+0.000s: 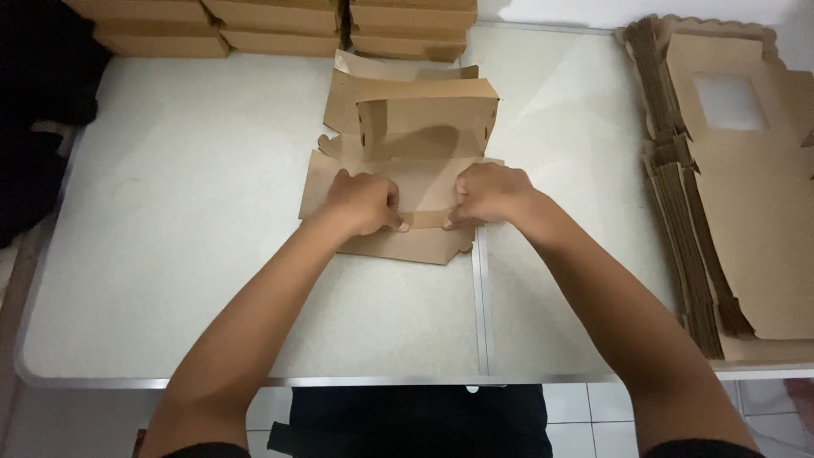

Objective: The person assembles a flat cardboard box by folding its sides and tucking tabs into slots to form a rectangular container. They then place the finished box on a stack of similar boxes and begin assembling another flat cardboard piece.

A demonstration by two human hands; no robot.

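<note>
Box (407, 136) of brown card sits in the middle of the white table (170, 254), and it is only half made. Its back wall and window flap stand up on the far side of the box, and the front part lies flat, close to me.

I see my left hand (363, 202) and my right hand (492, 193) side by side on the front part of the box. Both hands are curled tight. The fingers of each one pinch the front flap (424, 219), the strip of card between them. The thumbs press down on the fold.

I think the step now is folding up the front wall of the box. It looks about half done, since the back stands up and the front does not.

For the next move, I think both hands need to lift and bend the flap together, evenly, so the fold stays straight. The little tabs at the corners would need to slip into their slots. If one hand pulls harder, the card could bend crooked or tear.

To the right of the box lies a pile of flat boxes (729, 195). Behind the box, at the far edge of the table, are stacks of finished boxes (280, 25).
</note>
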